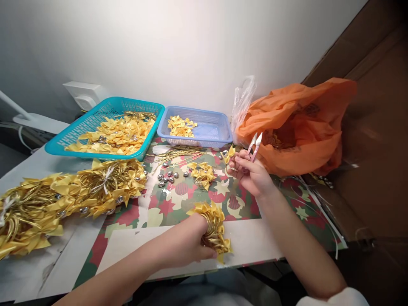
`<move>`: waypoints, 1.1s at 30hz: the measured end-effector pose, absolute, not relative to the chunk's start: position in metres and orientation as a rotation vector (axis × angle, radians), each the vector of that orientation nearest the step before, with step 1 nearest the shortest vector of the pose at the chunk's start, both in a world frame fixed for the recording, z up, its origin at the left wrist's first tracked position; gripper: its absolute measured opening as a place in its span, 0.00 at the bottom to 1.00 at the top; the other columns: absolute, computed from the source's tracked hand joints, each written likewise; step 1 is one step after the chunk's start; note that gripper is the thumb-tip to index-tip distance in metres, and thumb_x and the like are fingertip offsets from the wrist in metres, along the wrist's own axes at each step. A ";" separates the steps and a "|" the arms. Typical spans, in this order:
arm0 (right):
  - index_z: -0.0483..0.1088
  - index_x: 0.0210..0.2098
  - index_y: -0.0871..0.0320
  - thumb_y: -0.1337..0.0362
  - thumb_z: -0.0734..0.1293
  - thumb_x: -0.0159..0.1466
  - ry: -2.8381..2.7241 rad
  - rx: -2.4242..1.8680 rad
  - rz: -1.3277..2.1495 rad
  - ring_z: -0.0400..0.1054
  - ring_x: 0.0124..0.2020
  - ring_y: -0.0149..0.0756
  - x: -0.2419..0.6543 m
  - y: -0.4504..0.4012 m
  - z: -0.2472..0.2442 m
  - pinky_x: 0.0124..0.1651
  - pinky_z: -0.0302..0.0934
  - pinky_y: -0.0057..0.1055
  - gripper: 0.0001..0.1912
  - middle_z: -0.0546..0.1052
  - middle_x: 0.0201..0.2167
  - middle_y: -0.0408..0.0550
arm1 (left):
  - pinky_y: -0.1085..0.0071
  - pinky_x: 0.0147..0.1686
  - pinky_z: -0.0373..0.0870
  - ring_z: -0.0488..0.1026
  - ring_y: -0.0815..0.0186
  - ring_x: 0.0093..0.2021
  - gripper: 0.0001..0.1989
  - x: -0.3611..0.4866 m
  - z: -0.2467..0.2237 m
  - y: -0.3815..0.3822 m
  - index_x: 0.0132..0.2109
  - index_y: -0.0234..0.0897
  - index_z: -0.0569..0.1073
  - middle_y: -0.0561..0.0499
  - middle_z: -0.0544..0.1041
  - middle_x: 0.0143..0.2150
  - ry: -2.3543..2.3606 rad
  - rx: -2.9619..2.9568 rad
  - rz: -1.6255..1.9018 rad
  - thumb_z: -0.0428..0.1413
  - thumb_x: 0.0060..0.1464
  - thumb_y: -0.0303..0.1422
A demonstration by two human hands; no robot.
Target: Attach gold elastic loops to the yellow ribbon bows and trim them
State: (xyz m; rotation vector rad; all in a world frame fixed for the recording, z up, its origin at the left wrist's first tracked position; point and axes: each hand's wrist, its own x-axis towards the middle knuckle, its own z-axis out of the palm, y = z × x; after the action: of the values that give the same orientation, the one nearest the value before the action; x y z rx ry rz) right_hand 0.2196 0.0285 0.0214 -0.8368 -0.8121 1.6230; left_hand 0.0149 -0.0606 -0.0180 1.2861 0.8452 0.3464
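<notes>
Yellow and gold-corded, a ribbon bundle (219, 227) is sitting in the left hand (191, 242), low over a white sheet (247, 242) that is covering the near edge of the bench (188, 202). That grip is clasping the bundle around its cords, with the bows fanning outward.

Higher and farther forward, the right hand (253, 176) is grasping pink-handled snips (253, 148), their blades pointing upward and standing apart. Its fingertips are also holding a single yellow bow (230, 154), with a silver bell (225, 153) showing just beside it; how firmly they are pinching it I cannot tell.

Between and beyond the hands, loose bows (204, 175) are lying in a small heap on the patterned cover, near scattered silver bells (167, 177) and a spread of gold cords (181, 154).

Along the wall (191, 51), a teal basket (76, 129) is holding many bows, and a blue basket (212, 132) is holding fewer, gathered toward its left. An orange bag (306, 104) is gaping on the right, with clear plastic (244, 100) rising just beside it. On the left, larger bunches (92, 197) of bows and bells are lying tied with white strips (108, 177).
</notes>
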 end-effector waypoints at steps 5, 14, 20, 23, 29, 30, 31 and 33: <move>0.53 0.26 0.54 0.69 0.74 0.53 -0.719 -0.695 1.736 0.66 0.27 0.25 0.216 0.015 0.015 0.30 0.68 0.22 0.22 0.62 0.22 0.34 | 0.71 0.22 0.51 0.59 0.68 0.23 0.10 0.013 -0.007 -0.056 0.24 0.39 0.70 0.55 0.68 0.22 0.834 1.510 0.233 0.62 0.48 0.35; 0.51 0.26 0.54 0.67 0.71 0.57 -1.241 -0.737 1.327 0.64 0.27 0.28 0.211 -0.002 0.008 0.30 0.64 0.28 0.21 0.69 0.30 0.38 | 0.73 0.17 0.45 0.55 0.76 0.16 0.24 0.017 -0.002 -0.046 0.26 0.35 0.72 0.53 0.70 0.22 0.634 0.907 0.322 0.55 0.57 0.52; 0.50 0.24 0.53 0.71 0.65 0.62 -1.898 -0.620 1.051 0.69 0.31 0.34 0.214 -0.015 0.015 0.32 0.60 0.32 0.19 0.77 0.31 0.46 | 0.77 0.15 0.50 0.56 0.77 0.13 0.28 0.020 -0.004 -0.045 0.31 0.34 0.75 0.56 0.68 0.17 0.559 0.542 0.527 0.60 0.47 0.59; 0.51 0.25 0.52 0.75 0.63 0.60 -1.994 -0.536 1.008 0.70 0.32 0.36 0.218 -0.014 0.014 0.38 0.62 0.37 0.17 0.79 0.32 0.46 | 0.79 0.14 0.54 0.58 0.78 0.14 0.22 0.021 -0.003 -0.045 0.31 0.33 0.74 0.56 0.70 0.20 0.660 0.568 0.621 0.68 0.43 0.49; 0.53 0.24 0.51 0.77 0.65 0.57 -1.988 -0.513 0.881 0.68 0.45 0.44 0.218 -0.014 0.012 0.46 0.64 0.43 0.18 0.80 0.30 0.46 | 0.80 0.15 0.59 0.61 0.77 0.17 0.18 0.024 -0.005 -0.047 0.31 0.34 0.71 0.59 0.67 0.20 0.753 0.665 0.687 0.69 0.44 0.41; 0.53 0.24 0.51 0.77 0.65 0.57 -1.959 -0.533 0.863 0.68 0.45 0.44 0.218 -0.015 0.012 0.47 0.63 0.44 0.18 0.80 0.30 0.45 | 0.80 0.15 0.60 0.61 0.76 0.17 0.18 0.024 -0.007 -0.047 0.32 0.35 0.71 0.59 0.68 0.20 0.753 0.681 0.688 0.69 0.45 0.41; 0.52 0.24 0.52 0.76 0.65 0.58 -1.912 -0.561 0.853 0.68 0.45 0.43 0.218 -0.015 0.012 0.49 0.63 0.45 0.18 0.80 0.31 0.45 | 0.80 0.15 0.60 0.62 0.76 0.18 0.18 0.024 -0.008 -0.048 0.32 0.35 0.71 0.59 0.68 0.20 0.748 0.701 0.690 0.69 0.46 0.42; 0.51 0.24 0.52 0.73 0.66 0.58 -1.780 -0.647 0.878 0.69 0.44 0.42 0.218 -0.016 0.011 0.52 0.62 0.45 0.18 0.79 0.36 0.46 | 0.80 0.16 0.62 0.62 0.75 0.19 0.17 0.024 -0.010 -0.049 0.33 0.35 0.71 0.59 0.67 0.20 0.733 0.750 0.695 0.67 0.48 0.42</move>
State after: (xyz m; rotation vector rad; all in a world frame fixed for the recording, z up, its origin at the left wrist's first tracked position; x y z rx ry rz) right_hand 0.2176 -0.0156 0.0113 -0.6472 -1.7798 0.8785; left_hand 0.0238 -0.0486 -0.0102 0.7499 0.7329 0.6952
